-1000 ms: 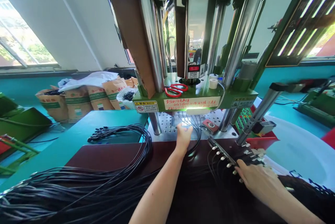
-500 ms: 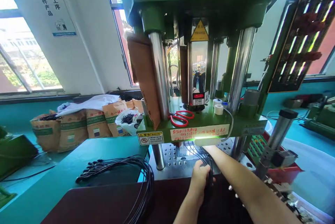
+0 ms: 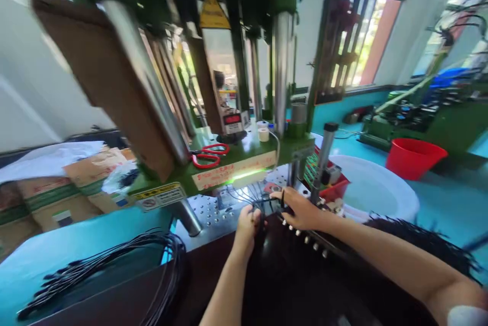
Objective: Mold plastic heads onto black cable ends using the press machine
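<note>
My left hand (image 3: 247,225) is closed around several thin black cables (image 3: 254,199) at the front edge of the perforated metal bed (image 3: 204,209) of a green press (image 3: 183,173). Those cables fan out from the fist toward the gap beneath the press's upper block. To its right, my right hand (image 3: 299,208) has its fingers curled on a black cable, with a short dark piece showing between thumb and fingers. Motion blur hides the exact grip. A separate bundle of black cables (image 3: 114,255) lies on the table at the left.
Red-handled scissors (image 3: 206,161) and a white roll (image 3: 263,135) rest on the press ledge. A cardboard sheet (image 3: 95,71) leans along the left column. A row of pale knobs (image 3: 307,239) lines the right front. Beyond are a white tub (image 3: 409,201) and a red bucket (image 3: 415,158).
The view has swung to the right. My right hand has come out from under the press block, back toward my left hand. My left hand still grips the cables.
</note>
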A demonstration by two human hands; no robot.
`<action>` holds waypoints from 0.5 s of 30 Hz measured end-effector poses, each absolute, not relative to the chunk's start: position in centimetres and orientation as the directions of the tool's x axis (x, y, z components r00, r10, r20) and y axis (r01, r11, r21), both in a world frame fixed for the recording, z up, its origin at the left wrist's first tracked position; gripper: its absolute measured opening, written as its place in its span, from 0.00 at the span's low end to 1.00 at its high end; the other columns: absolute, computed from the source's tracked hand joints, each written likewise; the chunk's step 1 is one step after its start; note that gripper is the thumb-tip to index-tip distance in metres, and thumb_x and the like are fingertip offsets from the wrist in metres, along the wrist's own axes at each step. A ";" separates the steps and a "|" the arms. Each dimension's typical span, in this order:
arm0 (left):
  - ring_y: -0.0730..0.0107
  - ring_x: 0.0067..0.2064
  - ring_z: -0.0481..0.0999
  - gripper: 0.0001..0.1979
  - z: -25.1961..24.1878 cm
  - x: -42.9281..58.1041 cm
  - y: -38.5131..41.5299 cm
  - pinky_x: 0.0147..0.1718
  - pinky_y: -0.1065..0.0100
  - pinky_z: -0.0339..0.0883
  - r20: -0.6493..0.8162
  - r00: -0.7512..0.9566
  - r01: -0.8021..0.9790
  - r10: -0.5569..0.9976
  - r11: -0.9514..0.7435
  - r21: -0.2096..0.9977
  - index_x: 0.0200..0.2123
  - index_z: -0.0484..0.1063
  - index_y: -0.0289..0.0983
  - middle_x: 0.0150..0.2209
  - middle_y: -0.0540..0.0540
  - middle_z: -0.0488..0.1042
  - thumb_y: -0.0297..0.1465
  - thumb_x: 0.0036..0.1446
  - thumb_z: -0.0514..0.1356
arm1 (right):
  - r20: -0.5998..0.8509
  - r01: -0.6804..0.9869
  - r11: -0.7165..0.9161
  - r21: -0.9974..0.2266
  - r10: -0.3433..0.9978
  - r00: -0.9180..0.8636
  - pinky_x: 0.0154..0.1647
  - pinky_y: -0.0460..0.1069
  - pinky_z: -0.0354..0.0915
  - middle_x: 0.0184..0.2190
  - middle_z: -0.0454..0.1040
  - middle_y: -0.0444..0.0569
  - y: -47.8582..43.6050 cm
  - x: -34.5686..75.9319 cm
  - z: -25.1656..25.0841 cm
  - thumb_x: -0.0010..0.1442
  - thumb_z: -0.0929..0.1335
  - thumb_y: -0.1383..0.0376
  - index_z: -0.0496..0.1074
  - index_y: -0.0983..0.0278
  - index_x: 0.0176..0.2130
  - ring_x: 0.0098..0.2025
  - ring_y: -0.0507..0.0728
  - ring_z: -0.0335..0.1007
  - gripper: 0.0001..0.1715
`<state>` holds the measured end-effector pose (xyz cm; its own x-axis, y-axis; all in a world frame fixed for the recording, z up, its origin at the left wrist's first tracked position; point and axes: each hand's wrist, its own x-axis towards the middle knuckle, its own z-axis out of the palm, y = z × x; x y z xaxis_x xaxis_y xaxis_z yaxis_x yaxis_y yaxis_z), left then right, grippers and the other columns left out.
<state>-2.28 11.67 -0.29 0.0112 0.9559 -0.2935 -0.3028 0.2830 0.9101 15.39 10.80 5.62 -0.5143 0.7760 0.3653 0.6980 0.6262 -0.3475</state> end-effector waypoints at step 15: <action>0.74 0.22 0.73 0.11 -0.9 -3.0 11.5 0.21 0.74 0.66 -0.281 0.105 -0.183 0.954 0.296 0.937 0.29 0.63 0.36 0.23 0.52 0.72 0.32 0.43 0.61 | 0.123 0.933 -0.350 -0.084 0.926 0.358 0.50 0.58 0.57 0.48 0.64 0.63 -5.2 39.1 -1.6 0.50 0.63 0.60 0.66 0.70 0.49 0.50 0.68 0.60 0.27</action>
<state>-3.02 11.53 -0.88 0.1054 0.9539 -0.2809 -0.1833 0.2962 0.9374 39.14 -5.23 -1.64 0.3582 0.9255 0.1227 0.9330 -0.3500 -0.0837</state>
